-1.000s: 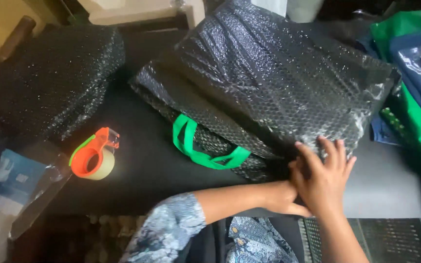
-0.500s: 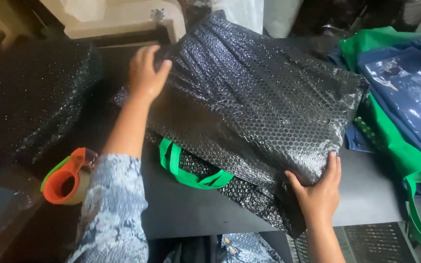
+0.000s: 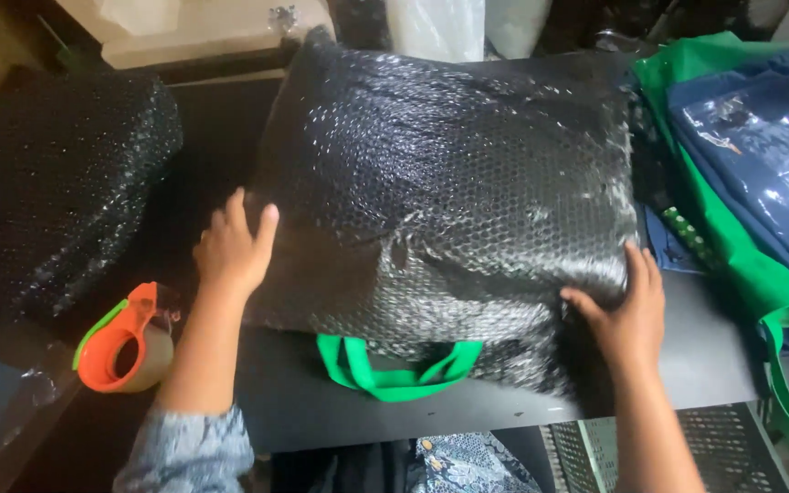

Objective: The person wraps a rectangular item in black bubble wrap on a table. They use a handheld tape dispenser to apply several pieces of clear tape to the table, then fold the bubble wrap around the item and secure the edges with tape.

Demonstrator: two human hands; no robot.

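Note:
A large parcel wrapped in black bubble wrap [image 3: 449, 201] lies flat on the dark table [image 3: 321, 402]. Green bag handles [image 3: 399, 370] stick out from under its near edge. My left hand [image 3: 233, 246] presses against the parcel's left edge, fingers together and pointing up. My right hand [image 3: 630, 310] grips the parcel's near right corner, fingers spread over the wrap.
An orange and green tape dispenser [image 3: 125, 340] with a tape roll sits left of my left arm. A roll of black bubble wrap [image 3: 57, 183] fills the far left. Green and blue bags in clear plastic [image 3: 751, 164] are piled on the right. A metal mesh basket [image 3: 595, 447] shows below the table edge.
The parcel has turned from a slanted position to lie square with the table edge. My left hand slid from its far left corner down to its left edge.

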